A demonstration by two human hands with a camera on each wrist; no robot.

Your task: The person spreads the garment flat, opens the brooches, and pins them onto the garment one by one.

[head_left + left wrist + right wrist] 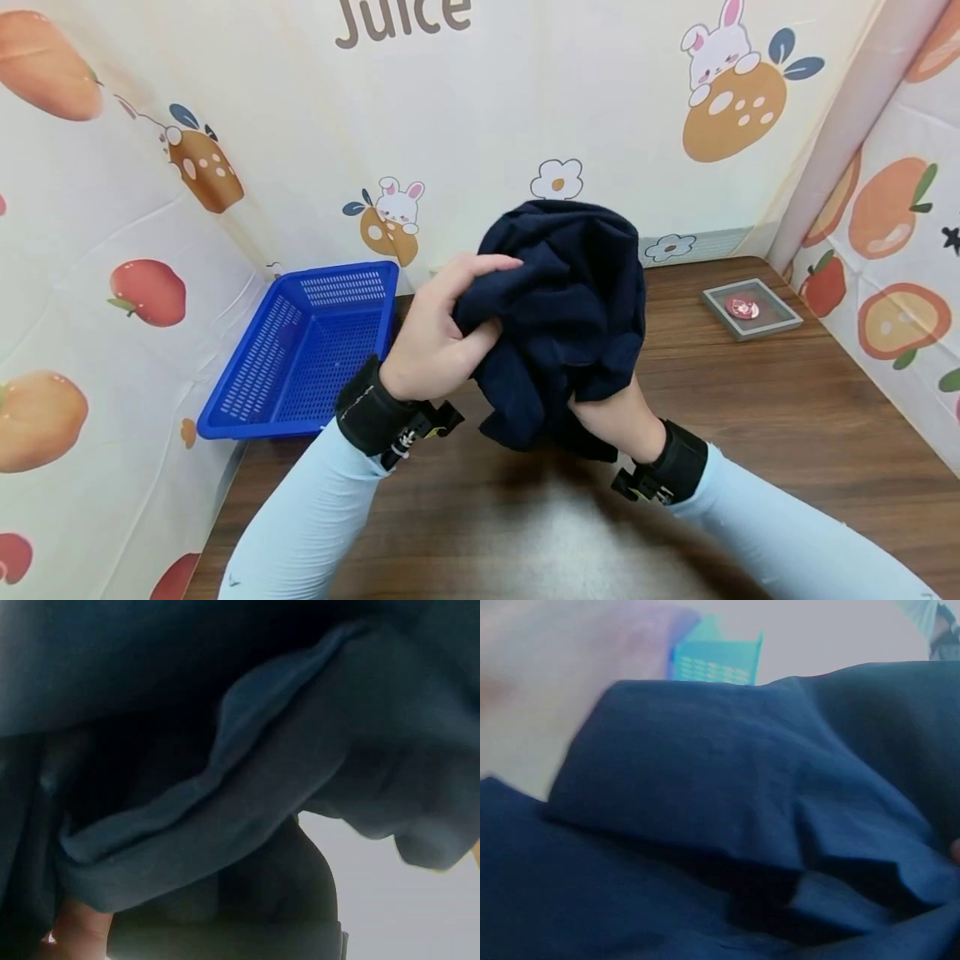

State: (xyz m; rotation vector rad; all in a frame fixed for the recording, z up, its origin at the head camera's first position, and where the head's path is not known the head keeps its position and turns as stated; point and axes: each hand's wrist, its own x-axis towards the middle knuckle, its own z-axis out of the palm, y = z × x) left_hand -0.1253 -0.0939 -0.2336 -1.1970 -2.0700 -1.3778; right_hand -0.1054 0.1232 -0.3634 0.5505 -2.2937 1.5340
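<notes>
A bunched navy-blue cloth [558,308], possibly a garment, is held up above the table in the head view. On its left side my left hand [442,333] grips a fold between thumb and forefinger; the other fingers are hidden behind the fabric. From below right, my right hand [618,417] holds the lower part, its fingers covered by the cloth. Folds of the navy cloth [202,802] fill most of the left wrist view. They also fill the lower part of the right wrist view, where the cloth [705,765] shows a wide folded edge.
A blue plastic basket [300,358] with perforated sides stands at the left of the wooden table [750,433]. Toward the back right lies a small grey-framed tray [780,321] with a round red-and-white item [742,308] in it. Printed curtains [480,108] enclose the table.
</notes>
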